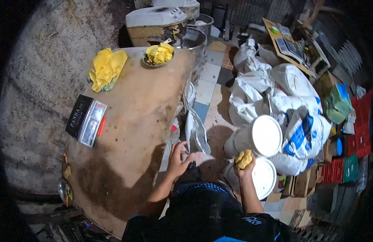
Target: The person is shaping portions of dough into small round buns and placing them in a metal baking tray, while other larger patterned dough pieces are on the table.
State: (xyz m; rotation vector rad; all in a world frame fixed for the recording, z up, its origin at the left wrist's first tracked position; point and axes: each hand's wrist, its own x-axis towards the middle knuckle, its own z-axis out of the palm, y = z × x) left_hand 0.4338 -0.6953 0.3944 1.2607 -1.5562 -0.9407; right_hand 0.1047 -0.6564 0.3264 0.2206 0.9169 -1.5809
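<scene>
My right hand (246, 171) is closed round a soft, rough yellow lump (244, 159), dough-like or fatty, held up beside the white buckets. Off the right edge of the wooden table (130, 109), my left hand (178, 162) hangs with fingers curved and apart, nothing visible in it. Just beyond that hand are a white plastic sack (195, 131) and a pale flap. At the table's far end, a bowl (157, 63) carries a heap of bright yellow soft stuff (160, 52), a light-coloured handle poking out. A larger yellow mass (107, 67) lies at the far left on crumpled wrapping.
A black printed box (85, 120) and an orange stick-like piece (101, 126) lie along the table's left side, by the wall. White lidded buckets (267, 136) and bulging white sacks (251, 90) crowd the right. Metal pots (194, 39) stand behind the table; crates (332, 171) at far right.
</scene>
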